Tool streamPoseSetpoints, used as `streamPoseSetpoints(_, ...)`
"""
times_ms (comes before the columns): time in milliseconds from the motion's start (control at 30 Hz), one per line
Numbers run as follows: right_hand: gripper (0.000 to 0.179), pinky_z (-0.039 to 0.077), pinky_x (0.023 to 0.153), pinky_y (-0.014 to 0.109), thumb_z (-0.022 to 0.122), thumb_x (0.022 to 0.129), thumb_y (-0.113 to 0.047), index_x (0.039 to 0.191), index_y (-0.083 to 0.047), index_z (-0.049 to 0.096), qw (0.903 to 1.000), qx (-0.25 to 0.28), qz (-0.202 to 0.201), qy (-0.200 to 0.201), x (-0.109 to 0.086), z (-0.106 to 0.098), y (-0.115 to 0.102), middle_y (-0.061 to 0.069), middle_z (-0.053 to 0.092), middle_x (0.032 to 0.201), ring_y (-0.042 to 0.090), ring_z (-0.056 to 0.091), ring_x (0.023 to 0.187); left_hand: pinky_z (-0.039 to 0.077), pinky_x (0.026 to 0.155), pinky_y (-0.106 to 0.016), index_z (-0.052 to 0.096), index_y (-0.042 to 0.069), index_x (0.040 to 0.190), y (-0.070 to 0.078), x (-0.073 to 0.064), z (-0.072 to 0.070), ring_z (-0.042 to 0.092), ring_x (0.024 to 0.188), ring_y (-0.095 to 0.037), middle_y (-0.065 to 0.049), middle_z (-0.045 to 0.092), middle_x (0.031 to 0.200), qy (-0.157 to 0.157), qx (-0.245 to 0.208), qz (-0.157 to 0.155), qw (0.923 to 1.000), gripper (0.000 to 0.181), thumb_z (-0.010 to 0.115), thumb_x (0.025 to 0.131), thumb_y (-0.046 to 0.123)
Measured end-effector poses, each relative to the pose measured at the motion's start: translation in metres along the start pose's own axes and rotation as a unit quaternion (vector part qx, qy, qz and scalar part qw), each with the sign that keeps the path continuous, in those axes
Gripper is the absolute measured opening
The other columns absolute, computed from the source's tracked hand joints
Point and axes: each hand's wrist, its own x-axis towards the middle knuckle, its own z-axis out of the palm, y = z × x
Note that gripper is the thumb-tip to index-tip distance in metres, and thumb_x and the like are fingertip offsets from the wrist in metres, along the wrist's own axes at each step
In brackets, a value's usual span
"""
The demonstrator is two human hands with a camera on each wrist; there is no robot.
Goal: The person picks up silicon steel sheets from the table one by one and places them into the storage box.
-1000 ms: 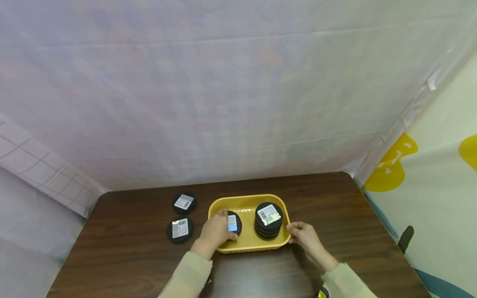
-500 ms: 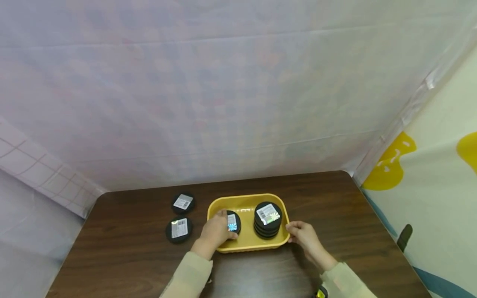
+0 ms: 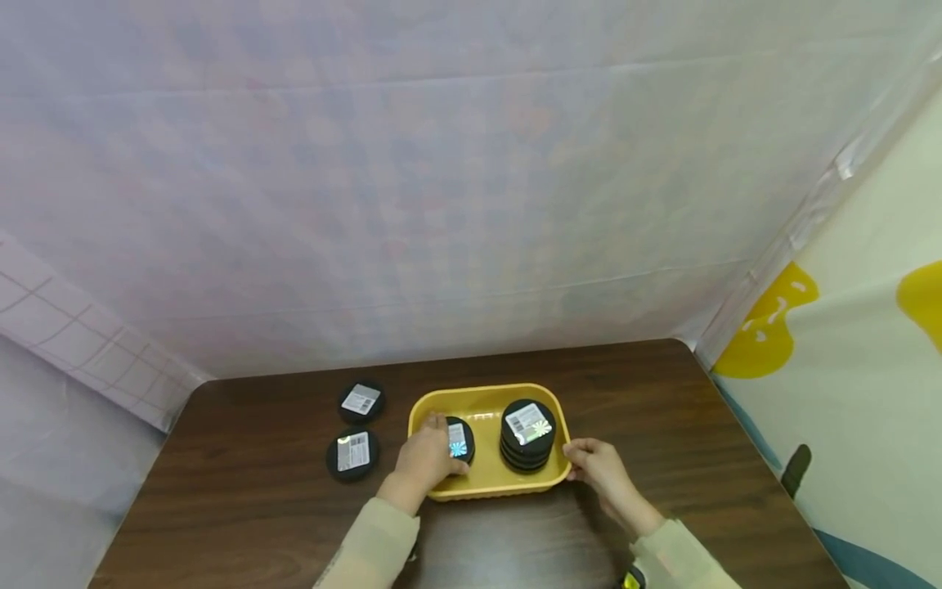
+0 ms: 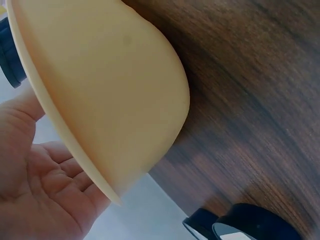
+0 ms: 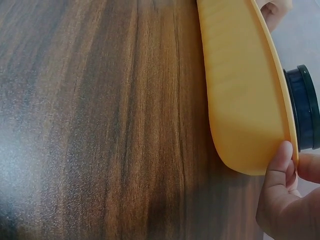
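Observation:
In the head view my left hand (image 3: 425, 456) reaches over the left rim into a yellow plastic tray (image 3: 486, 489). Its thumb and fingers lie around a flat round black container (image 3: 461, 442) with a silvery label; part of that container is hidden under the hand. My right hand (image 3: 599, 468) pinches the tray's right rim, thumb outside, as the right wrist view of the hand (image 5: 285, 192) shows. A stack of several such black containers (image 3: 527, 438) stands in the tray's right half. From the left wrist, the hand (image 4: 47, 185) appears beyond the tray's wall (image 4: 120, 95).
On the dark wooden table (image 3: 243, 491), left of the tray, lie two more flat black containers, a rear one (image 3: 361, 401) and a nearer one (image 3: 352, 454), labels up. A pale curtain (image 3: 441, 204) hangs behind the table, and a printed cloth (image 3: 868, 393) hangs at the right.

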Motion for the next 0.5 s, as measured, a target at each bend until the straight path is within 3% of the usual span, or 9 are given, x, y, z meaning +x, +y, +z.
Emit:
streamPoseSetpoints(200,0.019,0.048,0.051,0.022,0.054,0.088,0.004,0.098,0.020,0.054,1.0000,0.001,0.000,0.001,-0.0008,0.0006,0.0003,0.011,0.056,0.072,0.014,0.051,0.057,0.048,0.090,-0.045,0.037,-0.013,0.135,0.0010,-0.0020,0.0002,0.048,0.119,-0.038,-0.030,0.034,0.141,-0.013,-0.003,0.000,0.9999,0.096,0.081,0.068,0.040)
streamPoseSetpoints(367,0.019,0.049,0.051,0.022,0.054,0.088,0.003,0.098,0.020,0.054,1.0000,-0.001,0.000,-0.001,-0.0016,0.0003,0.0003,0.011,0.056,0.073,0.014,0.051,0.058,0.036,0.103,-0.044,0.035,-0.015,0.135,0.0020,-0.0056,0.0015,0.029,0.134,-0.036,-0.030,0.031,0.143,-0.010,-0.019,0.015,0.9997,0.095,0.080,0.070,0.038)
streamPoseSetpoints(500,0.022,0.049,0.052,0.023,0.055,0.088,0.002,0.099,0.021,0.053,0.9999,-0.001,-0.008,-0.006,-0.0006,-0.0004,0.0001,0.011,0.056,0.074,0.015,0.052,0.058,0.028,0.109,-0.042,0.032,-0.014,0.137,0.0025,-0.0065,0.0016,0.025,0.136,-0.036,-0.029,0.028,0.144,0.001,-0.014,0.032,0.9994,0.096,0.076,0.073,0.043)
